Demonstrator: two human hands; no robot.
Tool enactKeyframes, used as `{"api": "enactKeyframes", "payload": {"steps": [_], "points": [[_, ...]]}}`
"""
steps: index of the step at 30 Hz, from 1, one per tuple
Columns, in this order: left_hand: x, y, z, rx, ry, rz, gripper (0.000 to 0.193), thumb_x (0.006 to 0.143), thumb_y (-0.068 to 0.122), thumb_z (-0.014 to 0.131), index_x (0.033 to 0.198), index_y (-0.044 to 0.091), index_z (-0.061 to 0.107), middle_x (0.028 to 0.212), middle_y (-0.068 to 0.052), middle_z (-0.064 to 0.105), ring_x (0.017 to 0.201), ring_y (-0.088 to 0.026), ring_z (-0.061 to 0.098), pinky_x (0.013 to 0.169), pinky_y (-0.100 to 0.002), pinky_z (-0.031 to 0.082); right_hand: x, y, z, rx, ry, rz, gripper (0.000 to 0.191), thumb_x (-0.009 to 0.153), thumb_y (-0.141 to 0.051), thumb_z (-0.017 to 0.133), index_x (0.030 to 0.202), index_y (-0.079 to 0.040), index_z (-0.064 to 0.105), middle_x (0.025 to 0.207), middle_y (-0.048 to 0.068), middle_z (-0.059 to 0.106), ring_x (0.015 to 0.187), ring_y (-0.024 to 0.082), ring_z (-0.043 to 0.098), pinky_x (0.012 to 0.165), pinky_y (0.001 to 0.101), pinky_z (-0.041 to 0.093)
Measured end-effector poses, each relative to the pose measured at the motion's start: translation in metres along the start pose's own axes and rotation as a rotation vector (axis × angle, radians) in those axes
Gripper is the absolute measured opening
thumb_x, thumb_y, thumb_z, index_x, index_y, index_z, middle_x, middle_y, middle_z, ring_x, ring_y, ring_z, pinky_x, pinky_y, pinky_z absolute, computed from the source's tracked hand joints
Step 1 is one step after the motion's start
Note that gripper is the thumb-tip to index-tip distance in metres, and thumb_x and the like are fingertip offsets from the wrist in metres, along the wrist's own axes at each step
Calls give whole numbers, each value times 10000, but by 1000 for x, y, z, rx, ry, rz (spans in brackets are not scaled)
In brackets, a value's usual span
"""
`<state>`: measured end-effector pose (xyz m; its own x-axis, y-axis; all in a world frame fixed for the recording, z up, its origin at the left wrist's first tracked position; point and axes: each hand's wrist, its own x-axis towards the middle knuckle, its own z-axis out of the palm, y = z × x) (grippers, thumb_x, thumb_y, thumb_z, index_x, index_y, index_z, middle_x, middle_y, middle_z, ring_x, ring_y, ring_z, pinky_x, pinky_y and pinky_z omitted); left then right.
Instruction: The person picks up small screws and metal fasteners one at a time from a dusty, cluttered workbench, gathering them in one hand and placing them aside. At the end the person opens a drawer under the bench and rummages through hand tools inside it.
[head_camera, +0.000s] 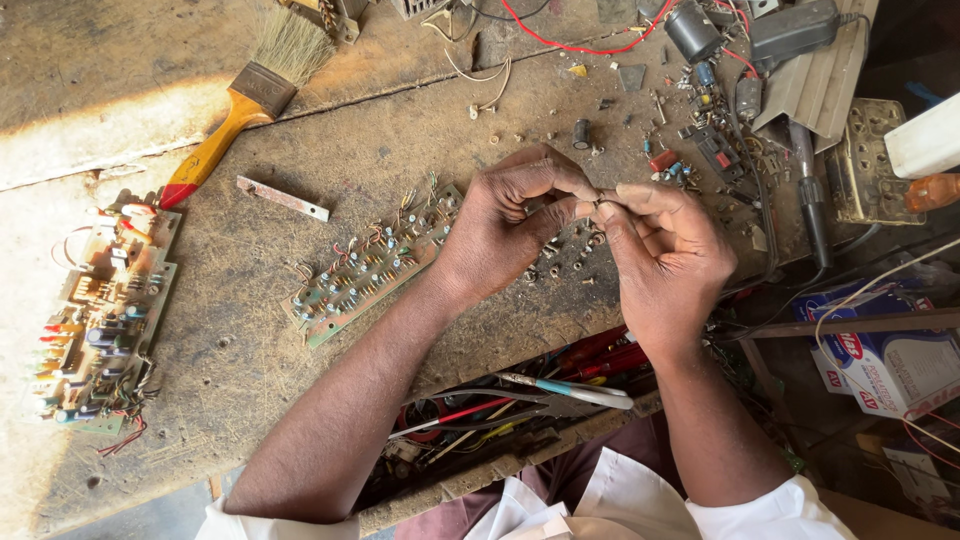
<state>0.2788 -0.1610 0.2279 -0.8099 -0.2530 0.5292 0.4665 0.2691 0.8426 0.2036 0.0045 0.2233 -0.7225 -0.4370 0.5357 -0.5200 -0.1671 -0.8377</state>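
My left hand (510, 225) and my right hand (665, 250) meet above a worn wooden bench (400, 130). Their fingertips pinch one tiny metal part (597, 201) between them; its exact kind is too small to tell. Just left of my left hand lies a long green circuit board (365, 265) studded with small components. Loose small parts (570, 262) are scattered on the bench under both hands.
A bigger circuit board (100, 315) lies at the far left. A paintbrush with an orange handle (235, 105) and a metal strip (283, 198) lie behind. Cables, a capacitor (692, 30) and a soldering iron (808, 190) crowd the back right. Tools (565, 388) fill an open drawer below.
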Motion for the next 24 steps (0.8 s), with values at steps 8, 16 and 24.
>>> {"api": "enactKeyframes", "payload": {"steps": [8, 16, 24], "points": [[-1, -33, 15, -27, 15, 41, 236, 972, -49, 723, 1162, 87, 755, 1076, -37, 717, 1019, -147, 696, 896, -284, 597, -9, 30, -12, -331, 8, -199, 250, 1028, 114, 735, 1252, 57, 641, 1152, 145, 737, 1030, 143, 702, 792, 234, 558], [4, -79, 40, 67, 26, 103, 171, 970, -64, 737, 1102, 43, 727, 1068, -63, 706, 1049, -162, 690, 930, -309, 582, -1, 79, -47, -195, -87, -119, 314, 1073, 74, 650, 1374, 42, 569, 1235, 136, 745, 1143, 169, 750, 953, 253, 629], [-4, -135, 58, -33, 43, -18, 138, 1010, -31, 703, 1120, 44, 738, 1080, -39, 740, 1015, -115, 714, 888, -259, 605, 33, 158, -103, -834, -240, -196, 185, 1018, -36, 786, 1197, -76, 765, 1161, 93, 751, 966, 203, 681, 879, 368, 557]]}}
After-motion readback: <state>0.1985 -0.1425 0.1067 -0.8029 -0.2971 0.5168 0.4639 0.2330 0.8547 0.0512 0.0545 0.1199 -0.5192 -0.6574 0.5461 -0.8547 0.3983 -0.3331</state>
